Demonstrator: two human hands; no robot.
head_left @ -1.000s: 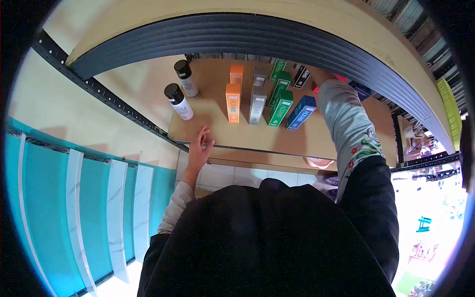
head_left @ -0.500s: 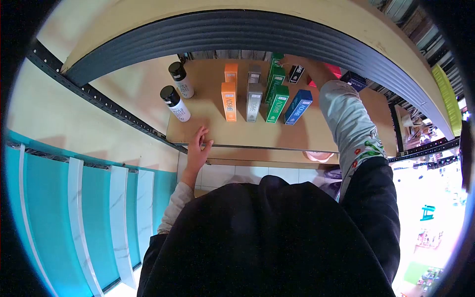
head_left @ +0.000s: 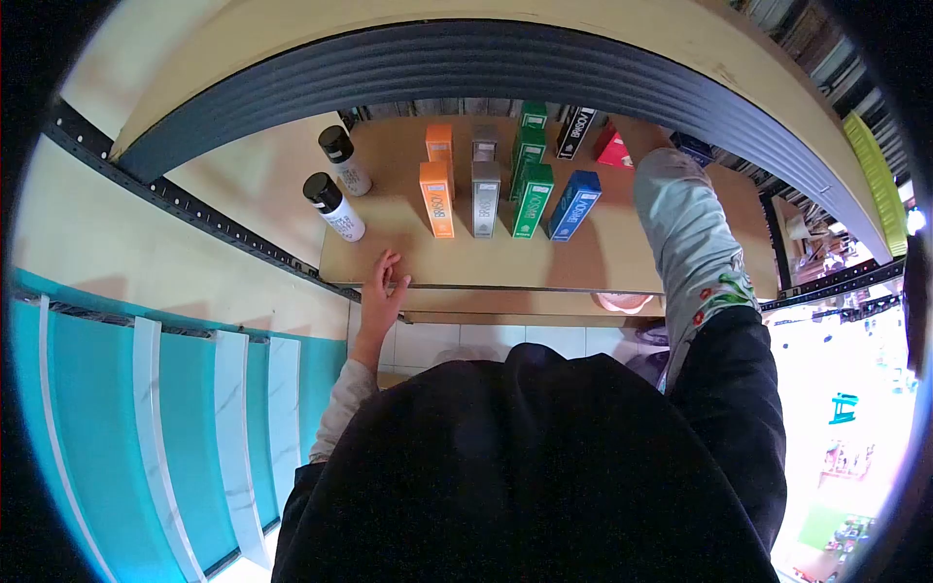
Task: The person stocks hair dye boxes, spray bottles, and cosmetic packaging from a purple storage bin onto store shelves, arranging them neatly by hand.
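My left hand (head_left: 385, 287) rests at the shelf's front edge, fingers apart, holding nothing. My right arm reaches deep into the shelf (head_left: 447, 264) at the right; the sleeve and the upper shelf's edge mostly hide that hand, so its fingers cannot be made out. Near it are a red box (head_left: 613, 148), tilted, and a dark blue box (head_left: 692, 148). Left of these stand a black box (head_left: 575, 132), a blue box (head_left: 574, 206), green boxes (head_left: 532, 201), grey boxes (head_left: 485, 200) and orange boxes (head_left: 436, 200).
Two black-capped bottles (head_left: 335, 207) stand at the shelf's left. A thick dark edge (head_left: 466, 60) of the upper shelf arches overhead. Black metal posts (head_left: 209, 225) bound the sides. Below the shelf is a pink object (head_left: 622, 302).
My right hand has moved right and back, from by the black box to behind the sleeve. The black box now looks taller and the red box is more exposed. The view has shifted slightly.
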